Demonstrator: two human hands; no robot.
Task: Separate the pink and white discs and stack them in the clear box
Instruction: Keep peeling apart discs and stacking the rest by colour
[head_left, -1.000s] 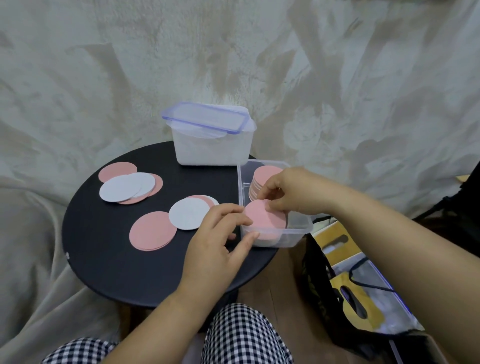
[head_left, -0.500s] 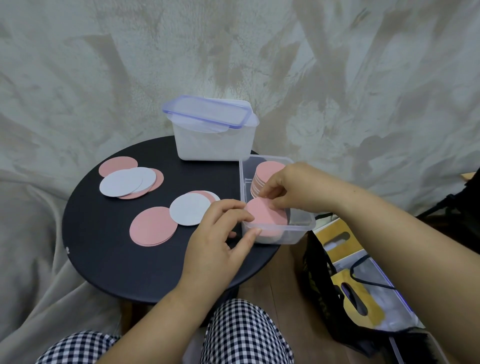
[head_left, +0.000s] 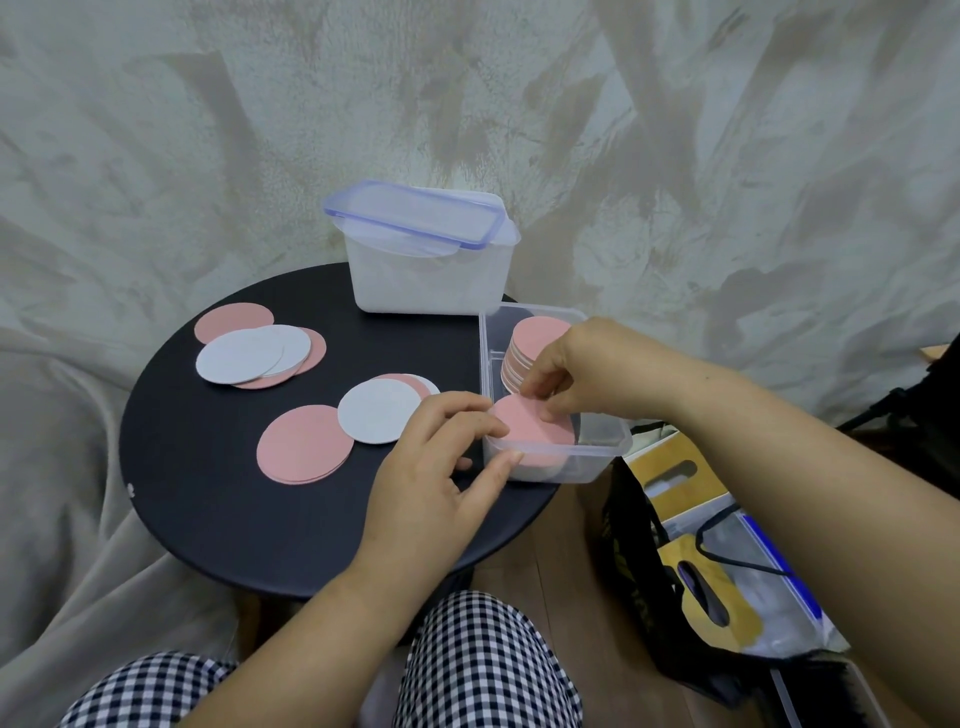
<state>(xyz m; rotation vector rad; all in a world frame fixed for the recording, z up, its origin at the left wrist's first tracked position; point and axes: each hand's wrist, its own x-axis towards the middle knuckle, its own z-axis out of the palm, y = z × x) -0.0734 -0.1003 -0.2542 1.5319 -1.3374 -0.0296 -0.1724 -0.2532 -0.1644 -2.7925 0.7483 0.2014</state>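
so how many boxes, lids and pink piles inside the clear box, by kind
boxes: 2, the clear box and the white box
lids: 1, the lid lying on the white box
pink piles in the clear box: 2, the back pile and the front pile
total: 5

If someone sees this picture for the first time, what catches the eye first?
The left hand and the right hand hold one pink disc over the near end of the clear box, at the right edge of the black round table. A pink stack stands in the box's far end; loose pink and white discs lie on the table's left half.
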